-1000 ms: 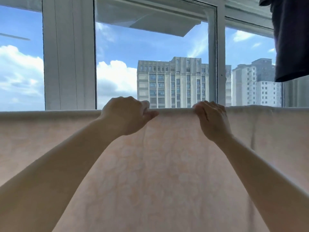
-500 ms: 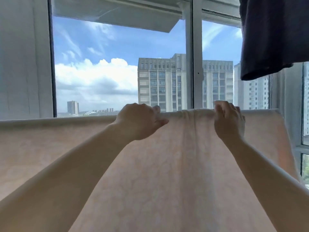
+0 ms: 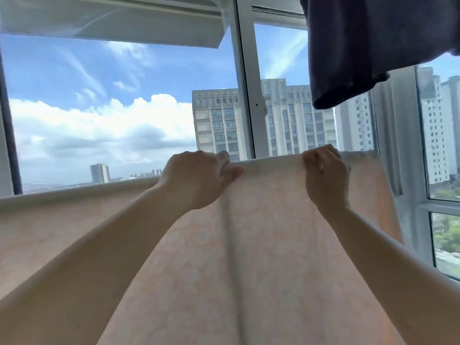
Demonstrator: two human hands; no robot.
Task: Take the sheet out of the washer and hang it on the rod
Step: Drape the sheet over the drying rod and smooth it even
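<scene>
A pale peach sheet (image 3: 268, 245) with a faint flower pattern hangs folded over a rod that its top fold hides. The fold runs across the view from the left edge up to the right. My left hand (image 3: 196, 179) grips the top fold at the middle, fingers curled over it and thumb on the near side. A short way to the right, my right hand (image 3: 324, 175) grips the same fold near the sheet's right edge. A vertical crease runs down the cloth between my hands.
A dark blue garment (image 3: 368, 46) hangs from above at the top right, just over the sheet's right end. Behind the sheet is a white-framed window (image 3: 245, 90) with buildings and sky outside. A narrow pale cloth (image 3: 395, 135) hangs at the right.
Both hands have slid to the right along the top fold, still gripping it. The view has turned right, so the sheet's right edge and the dark garment now show more.
</scene>
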